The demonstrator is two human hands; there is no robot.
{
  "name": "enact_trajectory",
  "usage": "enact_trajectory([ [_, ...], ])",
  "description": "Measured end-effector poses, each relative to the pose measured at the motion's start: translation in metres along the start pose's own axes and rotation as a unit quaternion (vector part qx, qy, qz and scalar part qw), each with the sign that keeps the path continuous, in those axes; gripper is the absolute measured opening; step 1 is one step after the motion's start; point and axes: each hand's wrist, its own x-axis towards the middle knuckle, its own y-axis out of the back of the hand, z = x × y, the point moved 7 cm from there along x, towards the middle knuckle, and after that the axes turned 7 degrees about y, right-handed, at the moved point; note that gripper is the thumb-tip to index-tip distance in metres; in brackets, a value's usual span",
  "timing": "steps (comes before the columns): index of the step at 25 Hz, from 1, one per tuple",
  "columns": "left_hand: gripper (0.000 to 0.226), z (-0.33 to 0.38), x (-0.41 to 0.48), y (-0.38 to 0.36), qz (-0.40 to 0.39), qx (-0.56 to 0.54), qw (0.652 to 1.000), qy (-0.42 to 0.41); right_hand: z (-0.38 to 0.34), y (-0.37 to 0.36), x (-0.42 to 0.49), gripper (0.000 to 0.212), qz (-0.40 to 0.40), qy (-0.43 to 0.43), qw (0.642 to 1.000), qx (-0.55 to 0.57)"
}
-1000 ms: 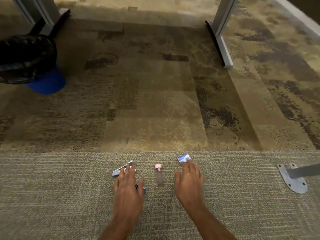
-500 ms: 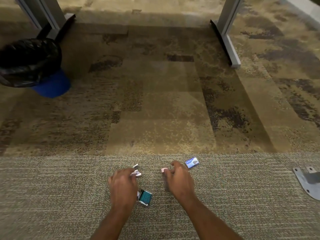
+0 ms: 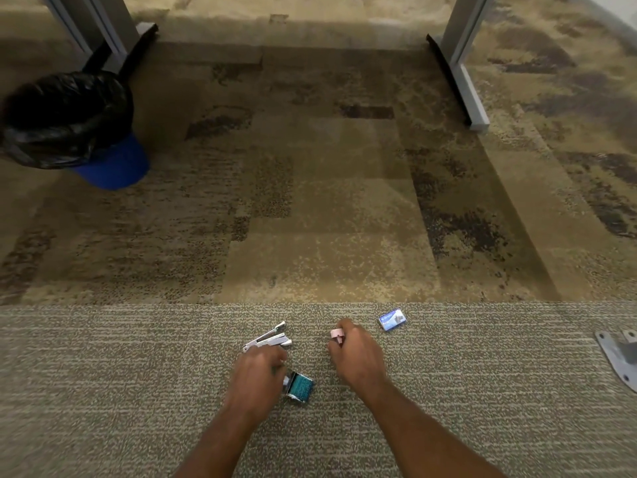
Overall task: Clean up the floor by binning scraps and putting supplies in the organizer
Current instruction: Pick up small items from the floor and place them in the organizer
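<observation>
My right hand (image 3: 358, 360) is closed around a small clear tube, and only its pink cap (image 3: 336, 334) sticks out of the fist. My left hand (image 3: 256, 374) has curled fingers and sits between a silver stapler (image 3: 269, 338) just beyond it and a small teal box (image 3: 300, 388) at its thumb side. Whether it grips either one is not clear. A small blue box (image 3: 393, 320) lies on the grey carpet to the right of my right hand. No organizer is in view.
A blue bin with a black bag liner (image 3: 65, 119) stands at the far left. Grey desk legs rise at the back left (image 3: 113, 32) and back right (image 3: 463, 63). A metal foot plate (image 3: 617, 357) lies at the right edge.
My right hand left the blue box and closed on the pink-capped tube. My left hand slid back from the stapler, which now shows fully, toward the teal box.
</observation>
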Motion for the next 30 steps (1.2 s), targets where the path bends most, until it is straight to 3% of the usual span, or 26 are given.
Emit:
enact_trajectory([
  [7,0.041,0.014,-0.003,-0.016,-0.088,0.111,0.988,-0.066,-0.002,0.01,0.004,0.014,0.019,-0.02,0.993,0.116],
  [14,0.029,0.001,-0.01,-0.014,-0.094,0.152,0.982,-0.062,-0.006,0.018,0.004,0.028,0.038,-0.027,0.986,0.157],
  [20,0.012,0.0,-0.017,0.0,-0.083,0.074,0.994,-0.022,-0.016,0.031,-0.007,0.032,0.106,-0.047,0.987,0.107],
  [23,0.008,0.01,-0.023,0.024,-0.029,0.023,0.999,0.005,-0.03,0.048,-0.03,0.039,0.175,-0.052,0.974,0.136],
  [30,0.026,0.089,-0.08,0.129,0.08,-0.109,0.99,-0.029,-0.095,0.135,-0.114,0.033,0.255,-0.005,0.943,0.214],
])
